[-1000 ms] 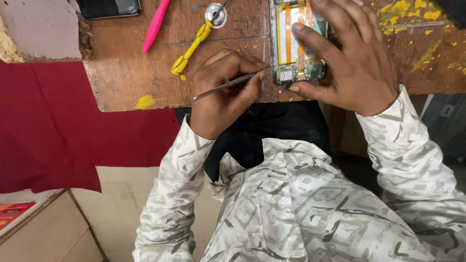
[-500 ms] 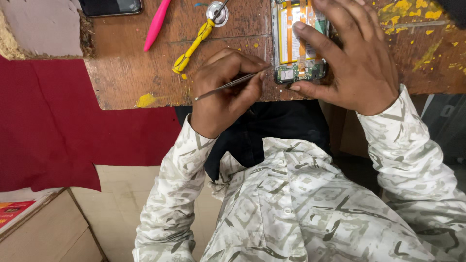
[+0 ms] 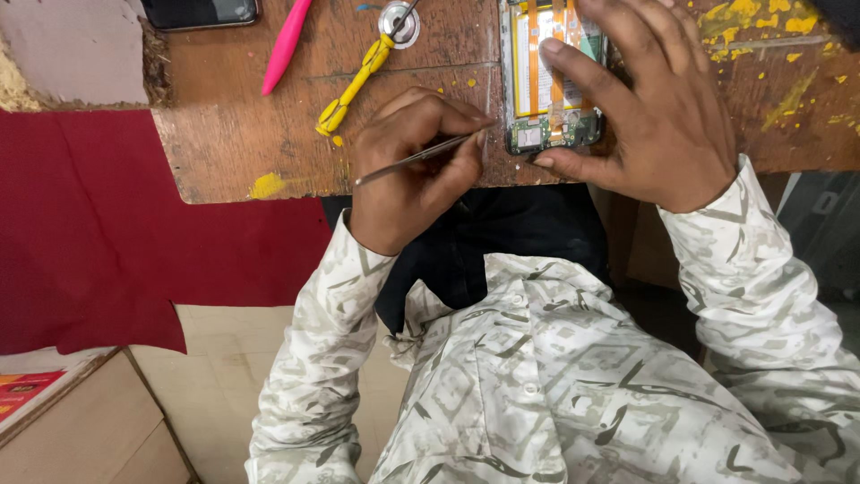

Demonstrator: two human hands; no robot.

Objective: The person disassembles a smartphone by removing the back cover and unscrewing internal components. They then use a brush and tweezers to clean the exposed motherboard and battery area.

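Opened phone (image 3: 548, 81) lies on the wooden counter (image 3: 242, 143), back cover off, orange ribbon strips and green board showing. This phone is the landmark.

Right hand (image 3: 654, 116) lies over the phone's right side, fingers spread and loosely curled, thumb tip touching the phone's near edge, index finger lying across its top face; it pins the phone down rather than closing round it.

Left hand (image 3: 412, 166) sits just left of the phone, fingers pinched shut on thin metal tweezers (image 3: 417, 159). The tweezers' tip end points toward the phone's near left corner; whether the tip touches it cannot be told. The back end sticks out to the left over the hand.

Further left of the phone: a yellow tool (image 3: 354, 85) lying slanted, its far end by a small round metal dish (image 3: 399, 22). Left of that, a pink tool (image 3: 287, 45). Far left at the top edge, a dark phone (image 3: 202, 11), partly cut off.

Right of the phone, yellow paint flecks on the counter. Below the counter's left part, red cloth (image 3: 90, 233). Patterned pale shirt sleeves on both arms.
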